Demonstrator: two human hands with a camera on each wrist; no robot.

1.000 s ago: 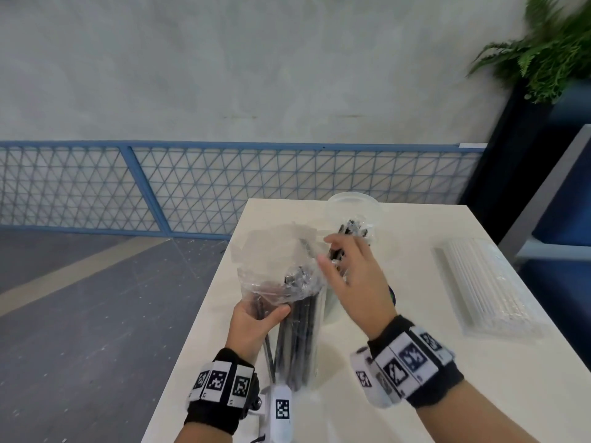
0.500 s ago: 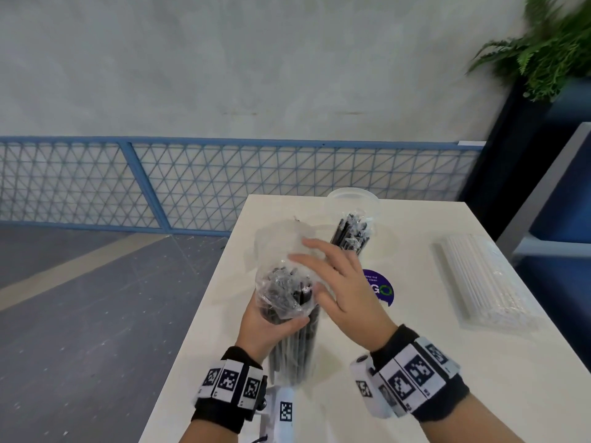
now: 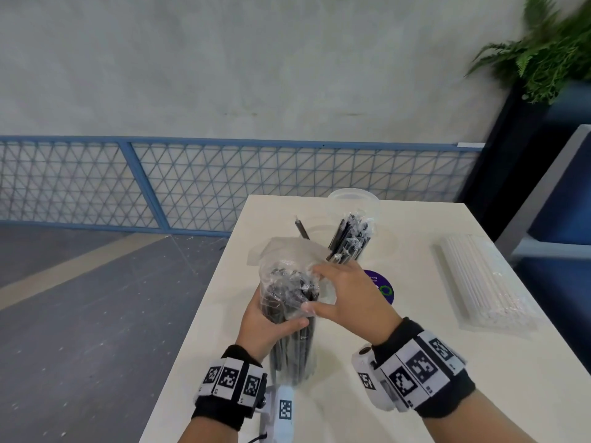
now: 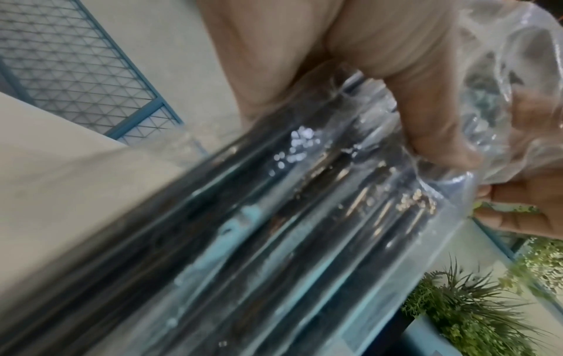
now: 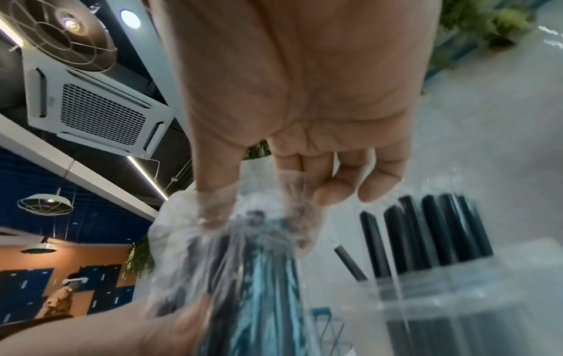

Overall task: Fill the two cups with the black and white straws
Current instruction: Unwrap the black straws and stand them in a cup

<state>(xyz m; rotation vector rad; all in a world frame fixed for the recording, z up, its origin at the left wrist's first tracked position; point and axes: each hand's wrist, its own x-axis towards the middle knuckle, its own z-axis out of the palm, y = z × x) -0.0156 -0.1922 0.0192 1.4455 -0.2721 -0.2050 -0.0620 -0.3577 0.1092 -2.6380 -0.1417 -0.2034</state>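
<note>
Fingers of the right hand curl over the open top of a clear plastic bag of black straws, thumb and fingertips pinching the crinkled film and what looks like the straw ends beneath it. The left hand wraps around the bag's middle, thumb across the front, holding it upright on the bench.

The bag's long axis stands nearly vertical, its base resting on the bench at 6 o'clock from the right fingers, its mouth directly under them. The right hand is the one placed to draw straws up and out; the left only steadies. From the right fingers, the first clear cup stands near, at about 1 o'clock, already holding a leaning bunch of black straws. A second clear cup sits just behind it at 12 o'clock; it seems empty. One loose black straw pokes up at 11 o'clock behind the bag; I cannot tell what it rests in.

A sealed pack of white straws lies flat, well apart at 3 o'clock, long axis running away from the person. A purple round sticker shows on the pale bench just beyond the right hand.

Beyond the bench runs a blue mesh railing against a grey wall, with a green fern at 2 o'clock.
</note>
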